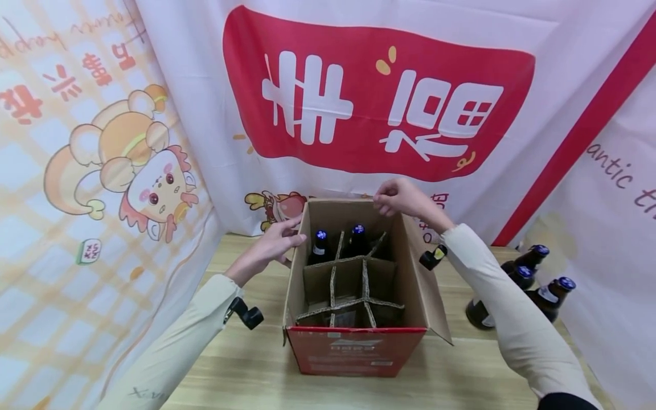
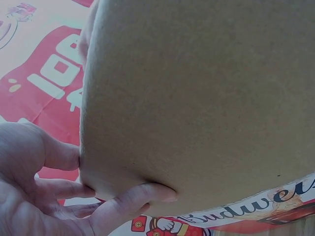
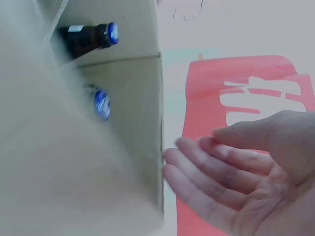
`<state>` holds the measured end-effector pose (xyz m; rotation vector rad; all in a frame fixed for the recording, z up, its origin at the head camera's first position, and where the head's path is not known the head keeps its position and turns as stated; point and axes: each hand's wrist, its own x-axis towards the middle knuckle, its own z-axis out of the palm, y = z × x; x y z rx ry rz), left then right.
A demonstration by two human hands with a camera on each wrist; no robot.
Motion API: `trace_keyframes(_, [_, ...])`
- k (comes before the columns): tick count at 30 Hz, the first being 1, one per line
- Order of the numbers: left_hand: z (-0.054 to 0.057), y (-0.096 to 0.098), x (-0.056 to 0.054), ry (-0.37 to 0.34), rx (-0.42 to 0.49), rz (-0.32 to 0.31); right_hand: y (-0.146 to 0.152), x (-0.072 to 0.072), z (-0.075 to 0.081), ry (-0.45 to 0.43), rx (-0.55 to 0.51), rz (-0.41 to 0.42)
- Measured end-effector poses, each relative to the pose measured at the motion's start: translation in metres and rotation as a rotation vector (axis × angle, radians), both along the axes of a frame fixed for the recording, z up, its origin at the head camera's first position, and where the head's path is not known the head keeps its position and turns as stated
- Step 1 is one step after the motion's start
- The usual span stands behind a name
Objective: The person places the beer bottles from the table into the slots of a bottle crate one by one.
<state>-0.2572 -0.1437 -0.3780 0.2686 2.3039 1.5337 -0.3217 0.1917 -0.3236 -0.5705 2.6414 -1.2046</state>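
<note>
A cardboard bottle carton (image 1: 345, 353) with a red printed front stands with its top open. Cardboard dividers (image 1: 365, 279) split its inside into compartments. Two dark bottles with blue caps, one on the left (image 1: 320, 242) and one in the middle (image 1: 357, 236), stand in its far row. My left hand (image 1: 271, 245) is at the carton's left side; in the left wrist view, its fingertips (image 2: 160, 191) touch brown cardboard. Above the far right corner is my right hand (image 1: 402, 198), holding nothing. Its loosely bent fingers (image 3: 211, 167) reach to the carton's far edge in the right wrist view.
Three dark blue-capped bottles (image 1: 550, 296) stand on the wooden table (image 1: 241, 364) to the right, partly behind my right sleeve. A carton flap (image 1: 430, 296) sticks out on the right side. Printed cloths (image 1: 205, 74) hang behind and at both sides.
</note>
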Motion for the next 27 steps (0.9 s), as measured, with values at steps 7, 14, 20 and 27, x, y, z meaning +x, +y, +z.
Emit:
trace_keyframes(7, [-0.002,0.000,-0.001,0.012,-0.008,-0.005,0.035,0.025,-0.020,0.261,-0.037,-0.186])
trace_keyframes(14, [-0.002,-0.001,-0.003,0.008,-0.012,-0.014,0.074,0.047,-0.043,0.391,0.024,-0.362])
trace_keyframes(20, [-0.002,-0.001,-0.004,0.001,-0.013,-0.012,0.114,0.068,-0.064,0.406,0.094,-0.542])
trace_keyframes(27, [-0.003,-0.001,-0.004,0.004,-0.008,-0.011,0.165,0.111,-0.083,0.324,0.434,-0.571])
